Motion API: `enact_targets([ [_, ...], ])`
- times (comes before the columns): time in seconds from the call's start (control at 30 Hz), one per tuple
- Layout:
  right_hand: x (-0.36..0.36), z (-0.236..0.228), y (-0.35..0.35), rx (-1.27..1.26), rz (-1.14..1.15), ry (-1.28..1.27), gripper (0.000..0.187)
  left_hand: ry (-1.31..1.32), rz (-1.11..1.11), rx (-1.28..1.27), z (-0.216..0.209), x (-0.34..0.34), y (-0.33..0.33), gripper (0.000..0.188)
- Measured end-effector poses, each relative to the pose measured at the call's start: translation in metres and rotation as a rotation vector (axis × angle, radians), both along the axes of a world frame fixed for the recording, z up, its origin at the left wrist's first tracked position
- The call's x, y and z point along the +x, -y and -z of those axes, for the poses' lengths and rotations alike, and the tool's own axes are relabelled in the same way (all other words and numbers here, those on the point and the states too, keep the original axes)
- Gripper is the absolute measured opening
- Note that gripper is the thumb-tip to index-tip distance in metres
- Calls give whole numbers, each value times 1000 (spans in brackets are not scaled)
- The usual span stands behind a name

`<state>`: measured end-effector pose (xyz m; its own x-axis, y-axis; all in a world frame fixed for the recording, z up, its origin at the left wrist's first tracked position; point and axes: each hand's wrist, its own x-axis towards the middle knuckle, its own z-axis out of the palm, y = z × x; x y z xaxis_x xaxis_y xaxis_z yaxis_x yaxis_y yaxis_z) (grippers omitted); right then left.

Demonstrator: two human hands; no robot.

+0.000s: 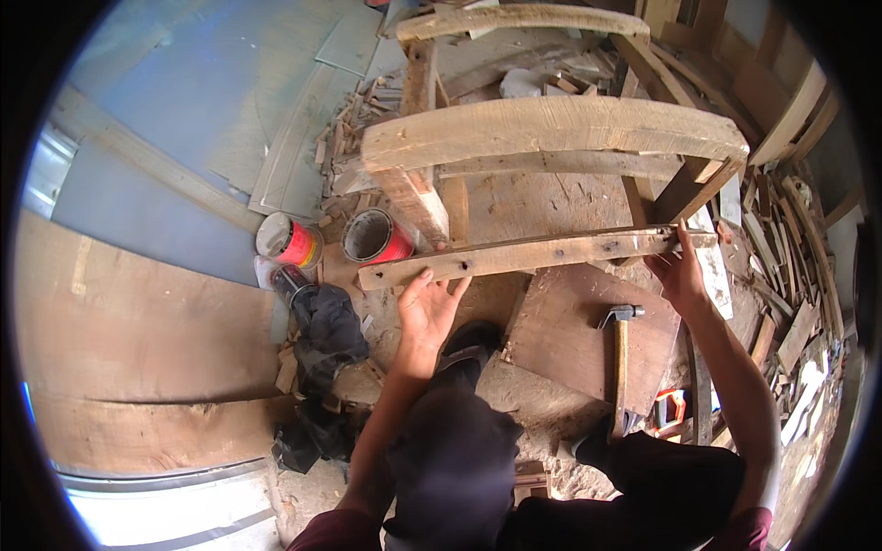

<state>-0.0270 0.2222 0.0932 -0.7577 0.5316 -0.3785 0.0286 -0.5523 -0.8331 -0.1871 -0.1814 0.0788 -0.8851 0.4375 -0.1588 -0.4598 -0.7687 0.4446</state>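
A long wooden slat (533,255) with several dark holes lies level across my view, held at both ends. My left hand (430,310) supports its left part from below, thumb on the near face and fingers partly hidden behind. At the other end, my right hand (680,273) grips the slat, its index finger reaching over the top edge. Just beyond stands a rough wooden frame (551,129) with legs and curved rails. Whether the slat touches the frame I cannot tell. A hammer (621,354) with a wooden handle rests below, on a brown board (579,331).
Two red cans (390,243) (292,241) stand left of the frame, near a black plastic bag (329,331). An orange-handled saw (669,409) lies by my right knee. Wood scraps (790,303) pile up at the right. Large sheets (147,312) lean at the left.
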Motion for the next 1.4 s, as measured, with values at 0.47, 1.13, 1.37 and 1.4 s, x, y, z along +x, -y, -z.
enact_targets([
  [0.47,56,-191,27,95,123,-627,40,-113,-44,274,-155,37,-4,44],
  [1.13,96,-198,23,-50,780,-687,89,-207,183,412,-167,96,-67,62],
  [1.37,81,-195,46,153,370,-751,84,235,56,-13,-133,58,-29,67],
  [1.4,81,-195,49,227,346,-721,76,306,58,-27,-129,55,-25,64],
])
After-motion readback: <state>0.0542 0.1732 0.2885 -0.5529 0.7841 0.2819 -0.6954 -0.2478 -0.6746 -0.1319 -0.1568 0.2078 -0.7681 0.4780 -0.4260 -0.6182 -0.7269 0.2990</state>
